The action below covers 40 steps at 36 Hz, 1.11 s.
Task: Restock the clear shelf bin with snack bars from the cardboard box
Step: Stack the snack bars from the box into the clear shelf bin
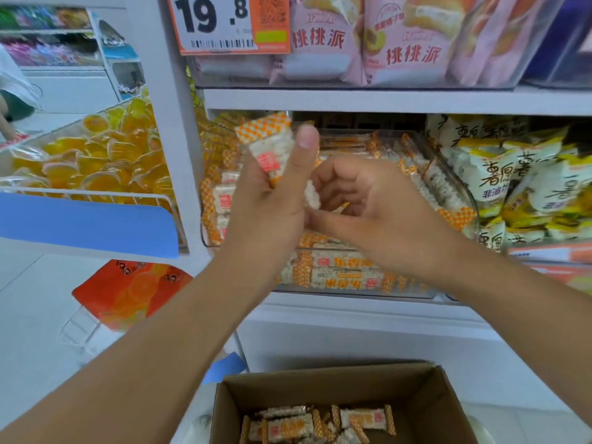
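Though wrapped, bar (270,149) pale, orange-checked.

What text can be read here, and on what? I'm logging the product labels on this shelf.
"19.8": price tag; its small print, barcode and QR code are unreadable.
"桃桃派": pink pastry bags on the upper shelf.
"薯原薯" and "非油": yellow and white chip bags, partly blurred.
Red print on the snack bars in the clear shelf bin: too blurred to be sure.
Red label on the snack bar held by the left hand: unreadable.
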Each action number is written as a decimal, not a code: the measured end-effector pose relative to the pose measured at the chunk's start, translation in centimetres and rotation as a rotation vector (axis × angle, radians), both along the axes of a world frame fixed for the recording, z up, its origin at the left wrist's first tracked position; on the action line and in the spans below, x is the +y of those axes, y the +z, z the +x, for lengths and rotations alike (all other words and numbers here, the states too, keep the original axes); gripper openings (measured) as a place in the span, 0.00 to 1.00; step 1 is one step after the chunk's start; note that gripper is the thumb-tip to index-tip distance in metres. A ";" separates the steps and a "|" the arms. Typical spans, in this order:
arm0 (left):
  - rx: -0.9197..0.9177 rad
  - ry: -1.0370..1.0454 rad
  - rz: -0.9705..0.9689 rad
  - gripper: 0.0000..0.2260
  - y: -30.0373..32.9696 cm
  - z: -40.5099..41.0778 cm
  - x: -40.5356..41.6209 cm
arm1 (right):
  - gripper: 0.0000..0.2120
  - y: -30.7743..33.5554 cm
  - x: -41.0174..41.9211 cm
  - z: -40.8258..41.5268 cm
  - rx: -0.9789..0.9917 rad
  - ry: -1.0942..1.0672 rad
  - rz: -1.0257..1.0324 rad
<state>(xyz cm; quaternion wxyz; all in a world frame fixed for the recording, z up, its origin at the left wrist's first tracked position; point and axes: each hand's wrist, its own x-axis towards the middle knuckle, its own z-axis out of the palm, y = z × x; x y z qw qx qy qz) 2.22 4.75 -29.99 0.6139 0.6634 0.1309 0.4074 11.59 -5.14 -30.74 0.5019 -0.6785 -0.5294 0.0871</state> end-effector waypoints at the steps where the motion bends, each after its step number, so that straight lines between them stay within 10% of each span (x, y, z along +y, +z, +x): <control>1: -0.002 -0.015 0.011 0.16 0.2 0.3 -0.8 | 0.10 0.1 -0.4 0.3 0.016 -0.016 -0.001; 5: 0.112 0.123 0.076 0.22 0.2 1.2 -0.3 | 0.07 1.6 -3.4 3.0 0.057 -0.097 -0.066; 8: 0.182 0.363 0.705 0.13 -0.9 0.9 3.2 | 0.07 2.3 -6.0 5.5 0.093 -0.244 -0.063; 12: 0.503 0.236 1.273 0.35 -1.2 0.9 6.5 | 0.05 1.9 -6.8 8.2 0.020 -0.424 -0.088; 18: 0.906 0.138 1.249 0.46 -1.2 1.6 7.1 | 0.16 0.9 -1.8 13.5 -0.125 -0.618 -0.225; 40: 0.668 0.133 1.286 0.37 -1.8 1.6 8.4 | 0.18 1.1 8.0 20.7 -0.442 -0.668 -0.444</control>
